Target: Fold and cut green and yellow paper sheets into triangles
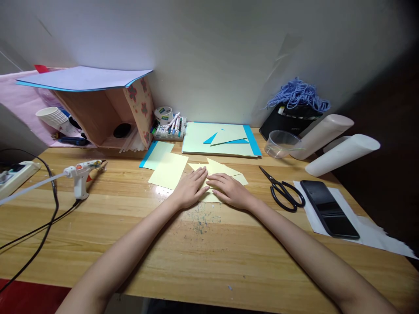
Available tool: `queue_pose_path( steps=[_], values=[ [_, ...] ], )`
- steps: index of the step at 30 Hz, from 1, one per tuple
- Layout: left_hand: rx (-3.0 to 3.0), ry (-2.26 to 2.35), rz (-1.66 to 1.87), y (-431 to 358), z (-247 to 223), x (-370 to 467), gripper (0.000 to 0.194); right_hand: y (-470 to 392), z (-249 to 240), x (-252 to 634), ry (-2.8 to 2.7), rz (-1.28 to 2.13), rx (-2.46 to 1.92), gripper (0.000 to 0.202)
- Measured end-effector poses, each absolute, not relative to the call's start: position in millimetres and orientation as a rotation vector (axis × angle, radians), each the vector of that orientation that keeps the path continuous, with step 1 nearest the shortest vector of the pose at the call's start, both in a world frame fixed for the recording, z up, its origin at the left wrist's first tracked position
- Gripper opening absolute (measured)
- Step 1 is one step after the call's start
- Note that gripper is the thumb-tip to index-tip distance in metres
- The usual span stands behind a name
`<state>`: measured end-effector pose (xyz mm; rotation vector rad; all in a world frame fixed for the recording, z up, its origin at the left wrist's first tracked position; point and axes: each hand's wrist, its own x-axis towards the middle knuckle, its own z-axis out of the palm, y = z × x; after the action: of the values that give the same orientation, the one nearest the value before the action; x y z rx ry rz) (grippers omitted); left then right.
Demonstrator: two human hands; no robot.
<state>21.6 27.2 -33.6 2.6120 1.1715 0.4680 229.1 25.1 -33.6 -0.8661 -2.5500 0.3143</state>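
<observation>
Pale yellow paper [212, 197] lies on the wooden table under both hands, its outline partly covered by them. My left hand [192, 188] rests flat on it, fingers stretched out and pointing away from me. Close beside it, my right hand [231, 190] lies on the same paper with its fingers spread toward the left. Triangular yellow pieces [225, 168] stick out beyond the fingertips. To the left, a yellow sheet [169, 170] overlaps a blue-edged sheet [156, 156]. Black-handled scissors [283, 190] lie to the right of my right hand, not touched.
A white glue gun [81, 179] with a cable stands at left, near a cardboard box [144, 109]. Stacked paper [216, 138], markers [172, 128] and a clear cup [282, 144] are at the back. White rolls [343, 155] and a phone [329, 209] are at right.
</observation>
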Motion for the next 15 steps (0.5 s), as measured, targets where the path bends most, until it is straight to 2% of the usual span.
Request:
queue_pose_path(
  steps=[15],
  values=[
    [2.649, 1.385, 0.408, 25.6, -29.4, 25.1, 0.057, 25.2, -32.9, 228.0, -2.533, 0.314, -0.859, 0.031]
  ],
)
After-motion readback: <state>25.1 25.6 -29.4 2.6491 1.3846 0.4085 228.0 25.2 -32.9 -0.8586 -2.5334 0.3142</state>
